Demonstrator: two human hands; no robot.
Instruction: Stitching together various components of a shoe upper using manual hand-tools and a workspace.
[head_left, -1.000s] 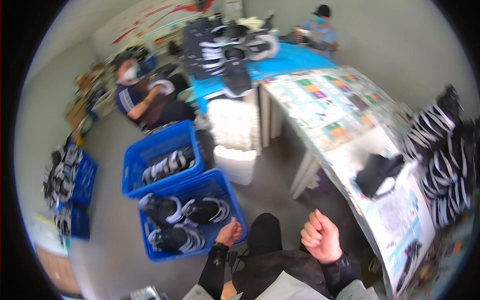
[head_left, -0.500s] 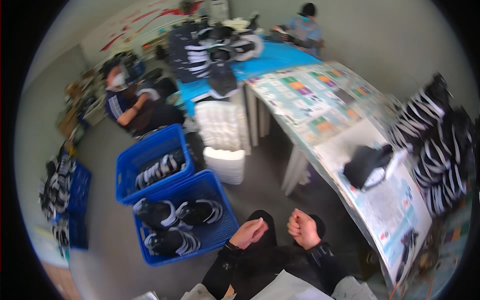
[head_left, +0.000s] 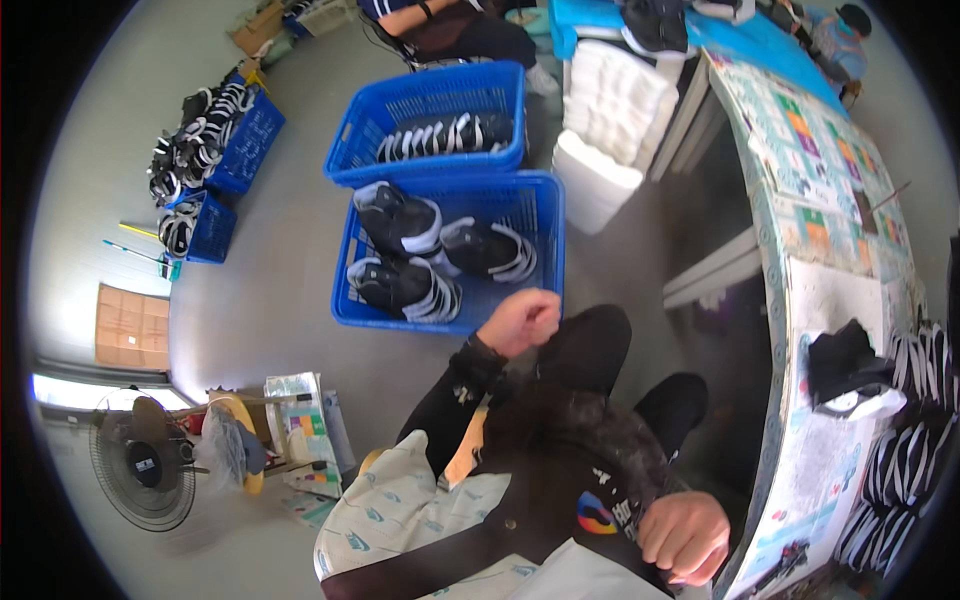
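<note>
My left hand (head_left: 520, 322) is closed in a fist above my lap, just in front of the near blue basket (head_left: 549, 215), with nothing showing in it. Three black-and-white shoes stand in that basket: one at the back left (head_left: 395, 217), one at the front left (head_left: 402, 290) and one to the right (head_left: 487, 250). Down by my dark apron (head_left: 560, 480), my right hand (head_left: 687, 537) is also curled shut, back of the hand up, and I see nothing held. A black shoe part with a white edge (head_left: 845, 365) lies on the table to my right.
Behind the near basket stands another blue basket (head_left: 345, 150) with a row of black-and-white shoe parts. White stacked stools (head_left: 598, 165) stand beside it. The paper-covered table (head_left: 815, 265) bounds my right, with piled striped parts (head_left: 900, 470). A fan (head_left: 146, 465) is at left.
The view has swung down and left. My hands have come apart: the right one has drawn back toward my body, while the left stays near the basket. Both remain closed.
</note>
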